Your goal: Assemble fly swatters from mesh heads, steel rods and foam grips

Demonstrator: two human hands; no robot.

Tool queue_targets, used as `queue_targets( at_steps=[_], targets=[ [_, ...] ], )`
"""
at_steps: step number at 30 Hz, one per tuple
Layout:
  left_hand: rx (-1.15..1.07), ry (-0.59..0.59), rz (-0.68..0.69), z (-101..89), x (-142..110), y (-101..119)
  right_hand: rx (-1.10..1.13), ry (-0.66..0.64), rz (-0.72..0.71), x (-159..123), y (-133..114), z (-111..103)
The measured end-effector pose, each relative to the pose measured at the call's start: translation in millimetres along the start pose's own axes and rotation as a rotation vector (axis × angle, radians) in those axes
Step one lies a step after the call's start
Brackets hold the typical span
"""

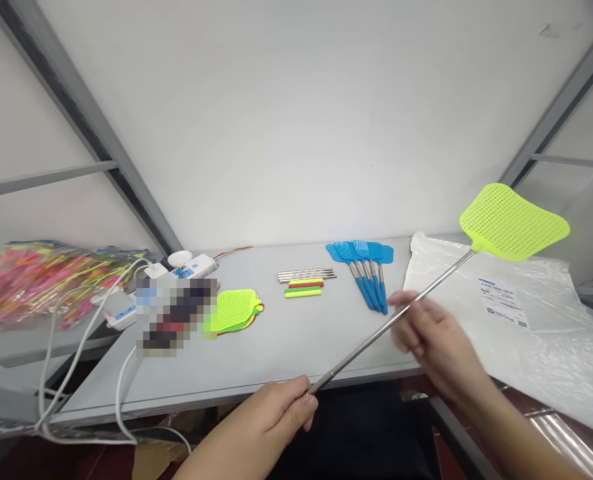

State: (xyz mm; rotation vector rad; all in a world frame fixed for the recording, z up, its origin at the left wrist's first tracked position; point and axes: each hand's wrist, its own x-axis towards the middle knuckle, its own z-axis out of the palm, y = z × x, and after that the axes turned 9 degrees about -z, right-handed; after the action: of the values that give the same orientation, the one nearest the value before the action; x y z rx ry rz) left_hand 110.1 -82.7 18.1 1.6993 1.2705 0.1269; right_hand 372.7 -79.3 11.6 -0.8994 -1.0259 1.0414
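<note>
A fly swatter [512,223] with a yellow-green mesh head and an extended metal rod slants across the view, head at upper right. My left hand [281,413] is closed around the lower end of the rod near the table's front edge; no handle sleeve shows there. My right hand [429,330], slightly blurred, has its fingers curled around the rod's middle. Beyond my hands lie metal rods [306,275], with red, green and yellow sleeves [303,293] just in front of them. Several blue fly swatters [369,277] are fanned out near my right hand.
Loose yellow-green swatter heads [235,311] are stacked left of centre on the grey table [276,353]. Power strips [196,268] with white cables and a blurred-out patch sit at left. Bagged colourful swatters [51,280] fill the far left. A white plastic bag [446,287] covers the right side.
</note>
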Motion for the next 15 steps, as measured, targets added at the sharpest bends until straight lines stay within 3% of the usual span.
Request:
queue_targets(
  at_steps=[2, 5, 7, 11, 15],
  targets=[
    [0.041, 0.026, 0.036, 5.3, -3.5, 7.0, -0.034, -0.148, 0.078, -15.4, 11.0, 7.8],
    [0.115, 0.062, 0.076, 12.5, -8.3, 12.2, -0.053, -0.19, 0.061, -30.0, 14.9, 7.8],
    [0.171, 0.091, 0.085, 14.1, -13.8, 11.4, -0.042, -0.11, 0.01, -32.5, 6.1, -2.0],
    [0.272, 0.147, 0.069, 10.1, -32.2, 3.2, 0.082, 0.186, -0.104, -27.1, -27.0, -34.5],
    [0.329, 0.123, 0.046, 6.2, -48.1, -6.2, 0.129, 0.284, -0.21, -25.3, -53.3, -58.5]
  ],
)
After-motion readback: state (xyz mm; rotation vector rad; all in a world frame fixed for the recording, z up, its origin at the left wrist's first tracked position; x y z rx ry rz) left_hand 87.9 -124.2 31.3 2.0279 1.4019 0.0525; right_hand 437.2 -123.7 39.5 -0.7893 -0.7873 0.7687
